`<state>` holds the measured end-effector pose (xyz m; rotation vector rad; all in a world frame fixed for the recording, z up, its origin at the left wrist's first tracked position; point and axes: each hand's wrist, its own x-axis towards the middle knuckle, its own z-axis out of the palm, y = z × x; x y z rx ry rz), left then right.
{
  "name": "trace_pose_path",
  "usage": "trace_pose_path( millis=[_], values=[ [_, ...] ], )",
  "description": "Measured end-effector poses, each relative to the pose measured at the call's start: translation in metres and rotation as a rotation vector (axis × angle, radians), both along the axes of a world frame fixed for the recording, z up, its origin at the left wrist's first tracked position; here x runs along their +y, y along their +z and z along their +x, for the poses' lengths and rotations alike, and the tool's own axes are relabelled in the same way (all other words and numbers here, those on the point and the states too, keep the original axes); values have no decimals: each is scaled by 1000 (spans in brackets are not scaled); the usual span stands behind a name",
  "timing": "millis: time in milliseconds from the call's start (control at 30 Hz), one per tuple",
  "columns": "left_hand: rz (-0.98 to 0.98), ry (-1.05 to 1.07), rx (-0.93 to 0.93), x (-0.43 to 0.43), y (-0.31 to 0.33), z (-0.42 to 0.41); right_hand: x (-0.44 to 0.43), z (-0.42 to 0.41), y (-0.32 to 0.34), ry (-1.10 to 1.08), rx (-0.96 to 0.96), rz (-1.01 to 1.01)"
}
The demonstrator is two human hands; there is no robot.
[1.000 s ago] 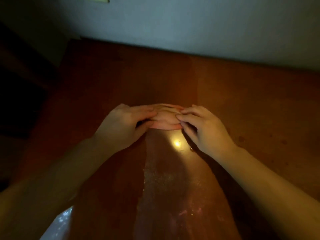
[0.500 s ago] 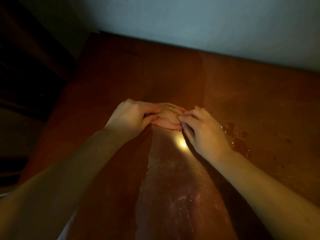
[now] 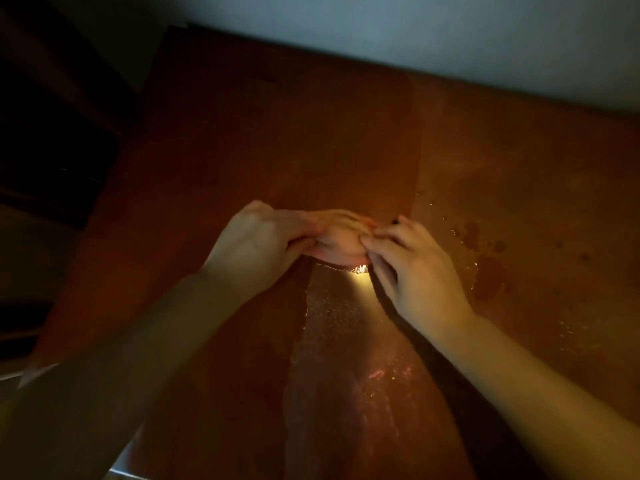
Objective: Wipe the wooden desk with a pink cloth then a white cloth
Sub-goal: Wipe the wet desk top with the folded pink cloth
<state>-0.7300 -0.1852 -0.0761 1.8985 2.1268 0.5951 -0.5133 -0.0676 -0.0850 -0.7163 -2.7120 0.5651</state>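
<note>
A small bunched pink cloth (image 3: 337, 242) lies on the wooden desk (image 3: 277, 133) near its middle. My left hand (image 3: 256, 244) holds the cloth's left side, fingers over the top and thumb under its near edge. My right hand (image 3: 412, 268) pinches the right end with curled fingers. Both hands press the cloth against the desk. A wet, shiny streak (image 3: 346, 341) runs from the cloth toward me. No white cloth is in view.
Dark wet spots and small drops (image 3: 485, 265) dot the desk right of my right hand. A pale wall (image 3: 415, 29) borders the desk's far edge. The desk's left edge drops into dark space (image 3: 52, 168). The room is dim.
Both hands and the pink cloth have slid a little farther from me, lengthening the wet streak. The view shifted, bringing wet spots on the right into sight.
</note>
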Motion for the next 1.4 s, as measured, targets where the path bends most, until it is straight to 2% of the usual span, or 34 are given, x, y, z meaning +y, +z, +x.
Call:
trace_pose_path(
  millis=[167, 367, 467, 667, 867, 967, 1133, 1400],
  values=[
    [-48, 75, -5, 45, 2, -17, 44, -32, 2, -5, -10, 58],
    [-52, 13, -51, -11, 10, 11, 6, 17, 0, 127, -42, -45],
    [-55, -12, -44, -18, 4, 13, -2, 23, -5, 152, -27, -24],
    [-47, 95, -16, 24, 3, 1, 38, -15, 1, 9, -20, 37],
    [-35, 33, -32, -22, 6, 31, -16, 35, -6, 59, 10, 3],
    [-3, 26, -9, -16, 3, 29, -9, 31, -10, 103, 32, -15],
    [-33, 66, -9, 11, 6, 25, 16, 13, 0, 47, 19, 24],
    [-28, 44, -56, -49, -3, 56, -33, 64, -4, 133, -33, -50]
  ],
)
